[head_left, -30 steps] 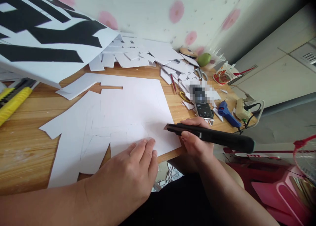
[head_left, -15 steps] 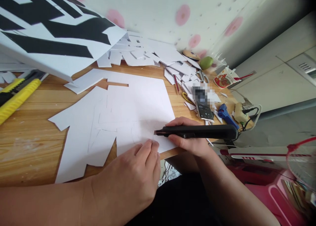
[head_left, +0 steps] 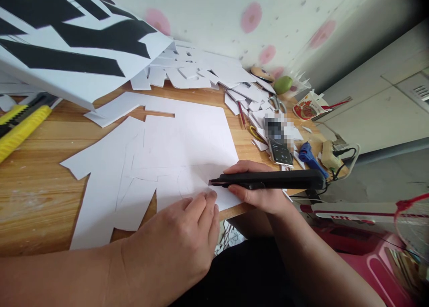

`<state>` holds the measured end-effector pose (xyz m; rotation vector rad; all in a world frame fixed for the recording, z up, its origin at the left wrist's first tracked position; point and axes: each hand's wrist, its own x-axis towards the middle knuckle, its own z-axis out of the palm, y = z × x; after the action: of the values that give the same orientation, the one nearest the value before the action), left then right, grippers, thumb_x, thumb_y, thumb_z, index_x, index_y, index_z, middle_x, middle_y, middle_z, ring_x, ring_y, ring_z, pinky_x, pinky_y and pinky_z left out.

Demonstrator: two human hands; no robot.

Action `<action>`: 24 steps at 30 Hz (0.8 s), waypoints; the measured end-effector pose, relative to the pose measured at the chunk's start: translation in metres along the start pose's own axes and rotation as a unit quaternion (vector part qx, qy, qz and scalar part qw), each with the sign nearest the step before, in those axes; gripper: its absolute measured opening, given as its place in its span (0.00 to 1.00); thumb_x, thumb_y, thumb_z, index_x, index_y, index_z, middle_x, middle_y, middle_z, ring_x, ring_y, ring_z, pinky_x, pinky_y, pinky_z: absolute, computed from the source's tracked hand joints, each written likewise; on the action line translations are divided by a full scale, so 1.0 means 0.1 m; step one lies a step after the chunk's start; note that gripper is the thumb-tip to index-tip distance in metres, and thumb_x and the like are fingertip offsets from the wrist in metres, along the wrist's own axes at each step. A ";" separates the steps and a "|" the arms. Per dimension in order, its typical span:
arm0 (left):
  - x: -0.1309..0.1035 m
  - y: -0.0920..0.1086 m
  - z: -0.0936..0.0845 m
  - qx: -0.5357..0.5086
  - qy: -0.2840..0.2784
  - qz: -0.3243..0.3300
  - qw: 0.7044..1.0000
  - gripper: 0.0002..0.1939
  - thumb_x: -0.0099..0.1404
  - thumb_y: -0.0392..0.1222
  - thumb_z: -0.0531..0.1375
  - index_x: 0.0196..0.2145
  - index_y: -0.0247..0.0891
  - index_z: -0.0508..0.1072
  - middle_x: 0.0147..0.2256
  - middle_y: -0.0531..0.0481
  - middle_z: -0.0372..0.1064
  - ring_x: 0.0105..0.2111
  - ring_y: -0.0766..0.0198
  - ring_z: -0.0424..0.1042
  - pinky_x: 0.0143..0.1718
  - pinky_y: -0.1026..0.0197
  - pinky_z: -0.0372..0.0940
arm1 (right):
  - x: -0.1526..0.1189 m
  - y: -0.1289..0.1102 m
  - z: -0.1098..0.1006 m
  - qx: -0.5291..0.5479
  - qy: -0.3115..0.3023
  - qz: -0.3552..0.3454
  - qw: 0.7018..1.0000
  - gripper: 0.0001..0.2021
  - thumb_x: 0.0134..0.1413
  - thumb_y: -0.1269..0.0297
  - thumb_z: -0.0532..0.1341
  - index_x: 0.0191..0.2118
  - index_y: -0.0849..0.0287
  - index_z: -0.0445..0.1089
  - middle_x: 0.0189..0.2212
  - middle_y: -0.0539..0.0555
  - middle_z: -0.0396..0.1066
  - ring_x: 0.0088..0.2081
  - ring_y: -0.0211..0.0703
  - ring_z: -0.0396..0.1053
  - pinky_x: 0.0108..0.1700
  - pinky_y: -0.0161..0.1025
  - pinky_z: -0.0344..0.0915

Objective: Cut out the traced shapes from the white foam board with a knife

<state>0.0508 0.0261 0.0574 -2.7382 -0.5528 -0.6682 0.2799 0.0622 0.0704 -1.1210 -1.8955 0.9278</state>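
A white foam board [head_left: 197,132] with cut notches and faint drawn lines lies flat on the wooden table. My left hand [head_left: 187,226] rests at the board's near edge, its fingers bent and pressed together on it. Held in my right hand [head_left: 258,195] is a black utility knife [head_left: 278,179], lying nearly level with its handle pointing right. The knife's blade tip meets the board just beyond my left fingertips. Any cut beneath the tip is too fine to make out.
A yellow cutter [head_left: 25,128] lies at the left on the table [head_left: 30,208]. A black-and-white panel [head_left: 77,81] overhangs the back left. White scraps [head_left: 201,70], a phone [head_left: 280,153], scissors [head_left: 277,103], a blue glue gun [head_left: 311,157] and a power strip [head_left: 331,157] sit at the back and right.
The camera view has shifted slightly. Both hands keep almost the same pose on the board, and the knife tip has barely moved.
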 end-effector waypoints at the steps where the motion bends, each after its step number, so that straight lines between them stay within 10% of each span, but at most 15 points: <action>1: 0.00 0.00 0.00 0.004 0.000 0.003 1.000 0.17 0.62 0.30 0.54 0.43 0.23 0.79 0.45 0.28 0.78 0.42 0.48 0.78 0.37 0.55 0.71 | 0.00 0.00 0.00 -0.001 0.001 0.001 1.000 0.09 0.52 0.65 0.71 0.41 0.54 0.80 0.35 0.51 0.82 0.35 0.38 0.79 0.40 0.32 0.75; 24: 0.01 -0.02 -0.09 0.004 -0.031 0.002 0.999 0.19 0.66 0.26 0.49 0.45 0.22 0.78 0.47 0.31 0.77 0.44 0.48 0.78 0.45 0.51 0.66 | 0.04 0.03 -0.05 0.006 -0.025 -0.010 1.000 0.10 0.53 0.62 0.71 0.42 0.56 0.79 0.36 0.53 0.81 0.35 0.41 0.78 0.39 0.36 0.74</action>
<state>0.0474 0.0248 0.0654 -2.7603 -0.5615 -0.5792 0.2838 0.0680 0.0710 -1.0797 -1.9355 0.9635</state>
